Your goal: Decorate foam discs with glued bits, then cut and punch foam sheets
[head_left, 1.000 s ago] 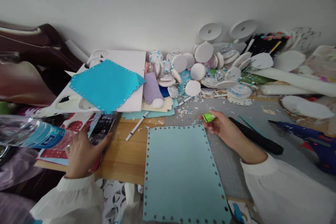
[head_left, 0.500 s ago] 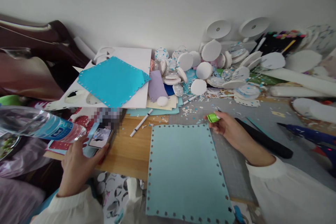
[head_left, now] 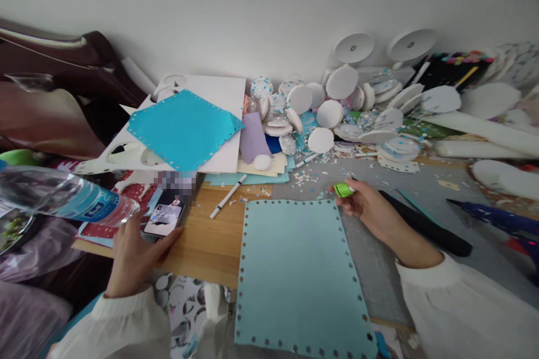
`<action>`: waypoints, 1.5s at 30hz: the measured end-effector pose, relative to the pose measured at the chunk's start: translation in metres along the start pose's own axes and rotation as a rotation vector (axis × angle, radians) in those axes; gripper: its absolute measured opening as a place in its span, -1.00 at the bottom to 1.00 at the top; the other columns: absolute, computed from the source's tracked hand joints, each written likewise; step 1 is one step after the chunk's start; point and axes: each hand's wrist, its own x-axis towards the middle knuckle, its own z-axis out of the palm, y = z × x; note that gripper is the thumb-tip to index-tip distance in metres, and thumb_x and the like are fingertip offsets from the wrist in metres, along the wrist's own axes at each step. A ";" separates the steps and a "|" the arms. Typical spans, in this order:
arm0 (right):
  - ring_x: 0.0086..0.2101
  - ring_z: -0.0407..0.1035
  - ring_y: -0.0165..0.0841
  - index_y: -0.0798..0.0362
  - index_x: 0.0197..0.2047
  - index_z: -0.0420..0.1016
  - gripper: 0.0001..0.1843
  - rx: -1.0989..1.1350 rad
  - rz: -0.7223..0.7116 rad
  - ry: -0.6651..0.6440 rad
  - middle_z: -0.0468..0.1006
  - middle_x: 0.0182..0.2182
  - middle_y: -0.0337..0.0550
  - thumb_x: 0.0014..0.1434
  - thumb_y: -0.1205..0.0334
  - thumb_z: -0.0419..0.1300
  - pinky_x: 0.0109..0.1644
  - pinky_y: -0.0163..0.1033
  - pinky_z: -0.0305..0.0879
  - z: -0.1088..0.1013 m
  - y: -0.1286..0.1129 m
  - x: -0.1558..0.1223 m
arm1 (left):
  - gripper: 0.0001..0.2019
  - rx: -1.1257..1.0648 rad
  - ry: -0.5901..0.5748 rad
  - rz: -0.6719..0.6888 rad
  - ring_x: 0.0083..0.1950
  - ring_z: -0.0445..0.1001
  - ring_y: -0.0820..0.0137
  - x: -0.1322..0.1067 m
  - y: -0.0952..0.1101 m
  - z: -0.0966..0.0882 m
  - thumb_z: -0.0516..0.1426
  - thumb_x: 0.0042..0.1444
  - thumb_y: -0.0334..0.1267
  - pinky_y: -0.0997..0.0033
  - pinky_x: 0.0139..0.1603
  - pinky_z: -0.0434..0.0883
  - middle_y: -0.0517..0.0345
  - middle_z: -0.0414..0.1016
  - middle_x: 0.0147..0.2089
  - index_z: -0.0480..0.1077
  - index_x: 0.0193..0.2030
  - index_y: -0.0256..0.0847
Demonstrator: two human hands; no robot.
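My left hand (head_left: 137,249) lies at the near edge of a phone (head_left: 163,220) with a lit screen. Its thumb and fingers are spread apart, and the fingertips are close to a lying plastic water bottle (head_left: 90,202). Between the thumb and fingers of my right hand (head_left: 364,205) is a small bright green craft punch (head_left: 343,189). That hand hovers beside the top right corner of a pale teal sheet (head_left: 295,275), whose edges carry a row of small flower-shaped holes. The sheet reaches over the table's front edge.
A bright blue sheet (head_left: 185,129) with punched edges lies on white board at the back left. Several white foam discs (head_left: 330,114) are heaped along the wall. A white pen (head_left: 228,196), a black strip (head_left: 425,224) and a dark blue glue gun (head_left: 488,217) lie around the sheet.
My left hand has shifted slightly to the right along the phone's near edge. My right hand keeps its hold on the green punch in about the same place.
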 end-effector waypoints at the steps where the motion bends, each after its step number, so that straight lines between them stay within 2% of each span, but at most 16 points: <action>1: -0.63 0.21 -0.50 0.07 -0.48 0.51 -0.68 0.000 0.005 0.002 0.50 -0.58 -0.16 -0.05 -0.05 0.27 -0.62 -0.39 0.14 0.000 0.000 0.000 | -0.23 0.011 -0.014 -0.011 0.13 0.34 -0.13 0.000 0.001 0.000 0.20 -0.07 0.11 -0.11 0.14 0.30 -0.21 0.35 0.11 0.14 0.21 -0.29; 4: -0.62 0.21 -0.50 0.07 -0.50 0.51 -0.67 -0.003 0.009 0.007 0.51 -0.58 -0.16 -0.07 -0.06 0.28 -0.62 -0.40 0.14 0.000 0.000 0.000 | -0.18 0.081 -0.055 -0.061 0.15 0.32 -0.19 0.004 0.008 0.002 0.19 -0.07 0.13 -0.15 0.14 0.28 -0.29 0.33 0.10 0.12 0.23 -0.36; 8: -0.61 0.22 -0.48 0.07 -0.48 0.53 -0.67 -0.015 -0.013 0.005 0.51 -0.57 -0.16 -0.05 -0.06 0.27 -0.62 -0.39 0.15 0.000 0.001 0.000 | -0.15 0.135 -0.075 -0.085 0.23 0.23 -0.31 0.016 0.030 0.007 0.13 -0.01 0.24 -0.24 0.14 0.24 -0.44 0.26 0.16 0.12 0.25 -0.41; 13: -0.59 0.24 -0.48 0.07 -0.45 0.54 -0.66 -0.028 -0.048 0.001 0.51 -0.57 -0.17 -0.02 -0.07 0.25 -0.59 -0.40 0.15 0.000 0.003 0.000 | -0.25 0.148 0.002 -0.064 0.22 0.26 -0.27 0.040 0.054 0.013 0.13 0.08 0.07 -0.19 0.17 0.24 -0.50 0.28 0.16 0.12 0.26 -0.47; 19: -0.61 0.21 -0.47 0.09 -0.42 0.51 -0.61 -0.101 -0.106 0.004 0.48 -0.57 -0.18 0.02 -0.12 0.22 -0.59 -0.36 0.13 0.001 0.003 -0.001 | -0.24 0.149 0.002 -0.030 0.21 0.28 -0.29 0.052 0.056 0.016 0.12 0.08 0.06 -0.16 0.16 0.28 -0.46 0.31 0.15 0.08 0.28 -0.48; 23: -0.56 0.22 -0.46 0.03 -0.35 0.45 -0.67 -0.176 -0.212 0.036 0.45 -0.48 -0.24 0.05 -0.08 0.26 -0.51 -0.35 0.18 0.004 0.005 -0.003 | -0.23 0.110 -0.042 -0.040 0.23 0.22 -0.34 0.051 0.057 0.013 0.07 0.12 0.09 -0.25 0.13 0.26 -0.41 0.27 0.17 0.01 0.29 -0.46; 26: -0.45 0.28 -0.40 -0.04 -0.20 0.44 -0.70 -0.431 -0.495 0.183 0.43 -0.36 -0.23 0.03 0.04 0.32 -0.36 -0.29 0.29 0.004 0.010 0.000 | -0.24 0.117 -0.056 -0.026 0.22 0.20 -0.41 0.042 0.063 0.003 0.05 0.14 0.13 -0.37 0.10 0.22 -0.40 0.25 0.16 0.00 0.29 -0.43; 29: -0.40 0.33 -0.36 -0.04 -0.06 0.43 -0.72 -0.789 -0.771 0.272 0.40 -0.22 -0.12 0.14 0.13 0.22 -0.27 -0.20 0.38 -0.001 0.017 0.010 | -0.37 0.080 0.023 0.142 0.21 0.23 -0.30 0.026 0.075 -0.007 0.04 0.15 0.13 -0.32 0.12 0.23 -0.26 0.30 0.12 0.12 0.22 -0.27; 31: -0.38 0.35 -0.36 -0.03 0.02 0.40 -0.68 -0.855 -0.817 0.267 0.37 -0.14 -0.06 0.18 0.20 0.15 -0.23 -0.15 0.42 -0.004 0.020 0.016 | -0.54 -0.046 0.054 0.330 0.15 0.34 -0.08 0.012 0.087 -0.009 0.03 0.19 0.04 -0.13 0.15 0.29 -0.13 0.38 0.05 0.23 0.12 -0.20; 33: -0.32 0.36 -0.33 -0.02 0.09 0.36 -0.61 -0.859 -0.843 0.270 0.34 -0.07 -0.01 0.17 0.25 0.13 -0.16 -0.10 0.43 -0.006 0.021 0.018 | -0.69 -0.191 0.001 0.494 0.05 0.42 0.10 0.000 0.104 -0.004 0.04 0.22 -0.08 0.06 0.11 0.35 -0.03 0.44 -0.02 0.31 0.02 -0.18; 35: -0.24 0.36 -0.28 -0.03 0.12 0.33 -0.57 -0.871 -0.878 0.276 0.32 -0.01 0.02 0.15 0.30 0.12 -0.08 -0.04 0.41 -0.005 0.018 0.016 | -0.76 -0.285 -0.107 0.616 0.05 0.43 0.17 -0.010 0.122 0.006 0.04 0.24 -0.17 0.14 0.09 0.37 0.01 0.47 -0.02 0.34 0.00 -0.17; 39: -0.22 0.37 -0.26 -0.01 0.04 0.39 -0.64 -0.914 -0.989 0.281 0.34 -0.01 0.02 0.17 0.37 0.07 -0.04 -0.01 0.38 -0.003 0.008 0.003 | -0.70 -0.285 -0.242 0.738 0.11 0.37 0.14 -0.012 0.152 0.031 0.07 0.24 -0.29 0.05 0.14 0.32 -0.05 0.45 0.06 0.31 0.10 -0.22; 42: -0.10 0.37 -0.20 -0.02 -0.03 0.41 -0.69 -0.954 -1.054 0.243 0.41 -0.06 -0.01 0.19 0.41 0.03 0.02 -0.02 0.35 -0.003 0.002 -0.009 | -0.72 -0.239 -0.296 0.796 0.07 0.38 0.13 -0.003 0.161 0.043 0.10 0.20 -0.38 0.01 0.11 0.32 -0.06 0.47 0.00 0.35 0.07 -0.24; 45: -0.01 0.34 -0.17 -0.04 -0.05 0.41 -0.70 -1.020 -1.070 0.183 0.43 -0.09 -0.02 0.20 0.43 0.03 0.10 0.02 0.28 -0.007 0.001 -0.023 | -0.77 -0.259 -0.305 0.818 -0.01 0.40 0.17 0.005 0.166 0.049 0.11 0.19 -0.43 0.07 0.04 0.35 -0.04 0.49 -0.09 0.40 -0.01 -0.23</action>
